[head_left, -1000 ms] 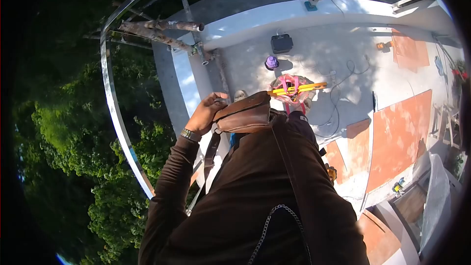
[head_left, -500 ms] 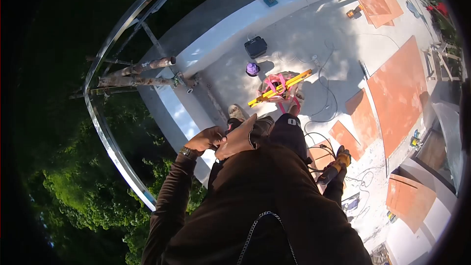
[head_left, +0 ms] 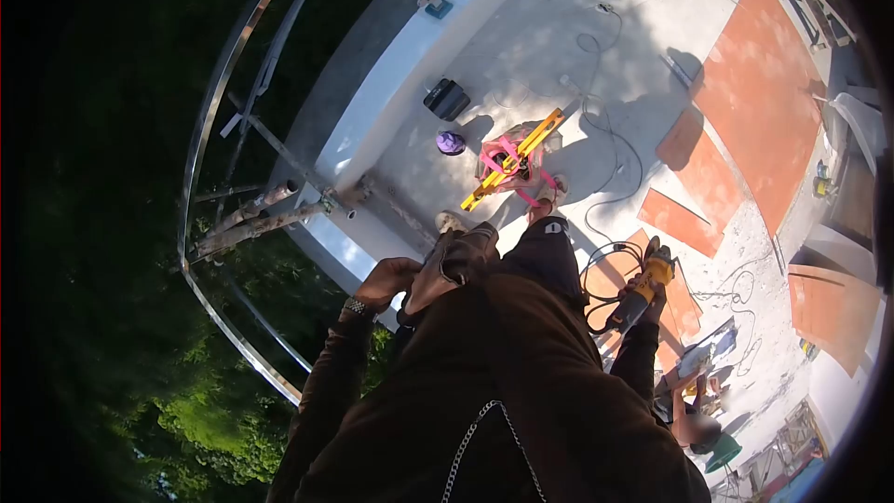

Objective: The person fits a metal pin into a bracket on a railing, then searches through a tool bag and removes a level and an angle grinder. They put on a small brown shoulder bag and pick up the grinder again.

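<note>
My left hand point(head_left: 386, 283), with a watch at its wrist, is closed at the edge of a brown flat piece with a ragged, dark edge point(head_left: 432, 283). The piece lies against the front of my body; I cannot make out its material. Out to the right, my right hand point(head_left: 657, 298) is wrapped round a yellow and black angle grinder point(head_left: 643, 292), held up above the floor. A black cord point(head_left: 596, 291) loops beside the grinder. By my feet, a yellow spirit level point(head_left: 510, 160) lies across a bag with pink straps point(head_left: 498, 156).
A low white wall point(head_left: 372, 98) and metal railing point(head_left: 200, 154) border the left. Orange-brown sheets point(head_left: 754, 102) cover the right floor. Cables point(head_left: 610, 130), a black box point(head_left: 447, 100) and a purple item point(head_left: 451, 142) lie ahead. Another person point(head_left: 694, 424) is at lower right.
The view has shifted, and another person now shows at lower right. The brown piece has tilted in my left hand. My right hand with the grinder is higher in view.
</note>
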The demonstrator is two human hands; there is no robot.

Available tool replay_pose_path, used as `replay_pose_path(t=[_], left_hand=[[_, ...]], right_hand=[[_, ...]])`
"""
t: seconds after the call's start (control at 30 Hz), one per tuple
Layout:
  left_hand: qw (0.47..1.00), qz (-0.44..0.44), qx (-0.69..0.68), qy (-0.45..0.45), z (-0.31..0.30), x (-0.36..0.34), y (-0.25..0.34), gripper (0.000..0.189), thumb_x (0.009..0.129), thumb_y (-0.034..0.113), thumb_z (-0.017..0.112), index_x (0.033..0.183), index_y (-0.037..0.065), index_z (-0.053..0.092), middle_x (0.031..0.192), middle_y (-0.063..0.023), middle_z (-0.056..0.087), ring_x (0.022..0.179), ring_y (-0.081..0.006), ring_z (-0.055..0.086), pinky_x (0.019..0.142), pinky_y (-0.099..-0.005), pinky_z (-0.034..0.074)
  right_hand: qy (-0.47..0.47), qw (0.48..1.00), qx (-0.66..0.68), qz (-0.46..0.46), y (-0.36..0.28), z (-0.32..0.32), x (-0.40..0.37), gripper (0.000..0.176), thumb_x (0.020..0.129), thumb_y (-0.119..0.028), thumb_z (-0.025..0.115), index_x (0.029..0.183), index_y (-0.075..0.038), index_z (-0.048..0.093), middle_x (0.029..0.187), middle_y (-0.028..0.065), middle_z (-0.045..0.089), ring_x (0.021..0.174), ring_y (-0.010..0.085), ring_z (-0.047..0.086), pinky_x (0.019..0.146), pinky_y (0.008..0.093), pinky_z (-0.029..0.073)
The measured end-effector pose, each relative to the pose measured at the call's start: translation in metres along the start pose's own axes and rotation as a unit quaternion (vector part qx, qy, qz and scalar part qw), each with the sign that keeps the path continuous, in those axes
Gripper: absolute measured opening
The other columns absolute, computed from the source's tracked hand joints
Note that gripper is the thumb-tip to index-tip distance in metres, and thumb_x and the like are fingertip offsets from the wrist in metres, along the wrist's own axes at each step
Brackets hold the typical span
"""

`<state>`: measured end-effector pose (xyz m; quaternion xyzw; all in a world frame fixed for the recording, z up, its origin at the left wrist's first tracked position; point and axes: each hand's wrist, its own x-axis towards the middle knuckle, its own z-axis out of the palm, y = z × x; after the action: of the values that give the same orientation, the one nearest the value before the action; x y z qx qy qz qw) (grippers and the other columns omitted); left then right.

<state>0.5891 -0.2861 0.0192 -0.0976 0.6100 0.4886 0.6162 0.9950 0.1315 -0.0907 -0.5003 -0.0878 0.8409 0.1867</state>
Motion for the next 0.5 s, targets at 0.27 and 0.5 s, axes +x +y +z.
replay_pose_path(t=[0.27,0.5], left_hand=[[0.986,0.087,0.133,0.052,0.037,0.003,0.047,0.016,0.094,0.007,0.063,0.106,-0.002,0.067,0.096,-0.0028,0.069,0.086,-0.0084,0.062,0.08,-0.0273,0.051],[0.982,0.089,0.167,0.029,-0.046,0.052,0.08,0.014,0.096,0.008,0.061,0.104,-0.001,0.069,0.093,-0.0007,0.069,0.085,-0.0057,0.061,0.078,-0.0253,0.05]], right_hand=[[-0.034,0.994,0.057,0.085,-0.005,0.028,0.036,0.053,0.073,-0.027,0.071,0.112,0.001,0.049,0.09,0.0104,0.056,0.078,0.022,0.062,0.075,0.0428,0.053],[-0.035,0.999,0.028,-0.015,0.047,0.1,0.013,0.053,0.074,-0.028,0.071,0.114,-0.001,0.049,0.09,0.0098,0.056,0.076,0.0199,0.061,0.071,0.0393,0.053]])
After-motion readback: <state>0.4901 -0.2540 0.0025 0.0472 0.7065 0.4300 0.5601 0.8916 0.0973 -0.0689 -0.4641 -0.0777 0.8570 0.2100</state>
